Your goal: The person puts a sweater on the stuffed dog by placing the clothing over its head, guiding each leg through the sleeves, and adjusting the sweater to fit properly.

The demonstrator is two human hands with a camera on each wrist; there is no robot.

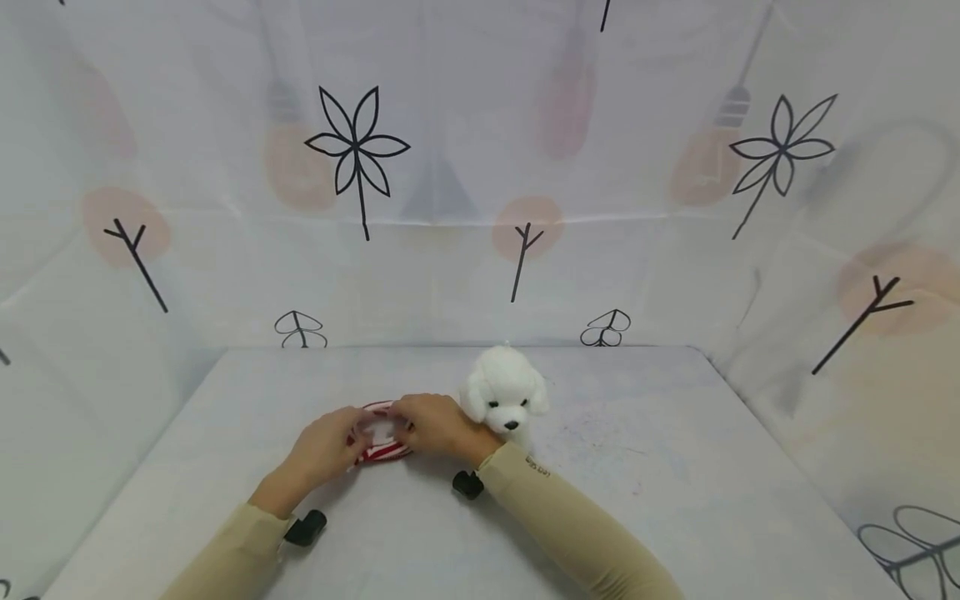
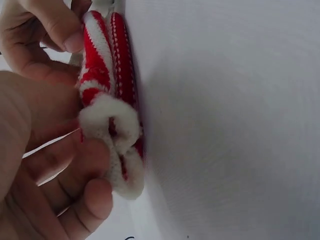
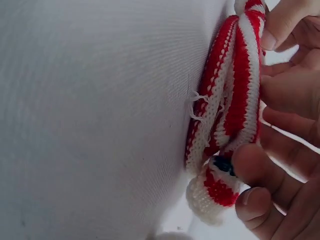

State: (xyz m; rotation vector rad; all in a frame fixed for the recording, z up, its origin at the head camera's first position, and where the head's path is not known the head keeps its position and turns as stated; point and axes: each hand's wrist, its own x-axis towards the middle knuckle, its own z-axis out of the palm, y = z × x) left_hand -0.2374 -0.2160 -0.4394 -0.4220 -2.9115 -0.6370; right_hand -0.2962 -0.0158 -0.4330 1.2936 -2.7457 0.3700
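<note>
A small red-and-white striped knitted garment [image 1: 386,452] lies in a loose ring on the white table, left of the middle. My left hand [image 1: 321,450] holds its left side, with fingertips at the fluffy white edge [image 2: 111,117] in the left wrist view. At the other side my right hand [image 1: 438,425] grips the knit with bent fingers [image 3: 252,165]. Folded stripes [image 3: 245,75] and loose white threads [image 3: 197,107] show in the right wrist view, with a dark blue patch near the fingertips. Part of the garment is hidden behind the hands.
A white plush dog [image 1: 506,387] sits on the table [image 1: 637,483] right behind my right wrist. Black wrist cameras [image 1: 306,528] hang below both forearms. Patterned white cloth walls [image 1: 435,283] enclose the table at the back and sides.
</note>
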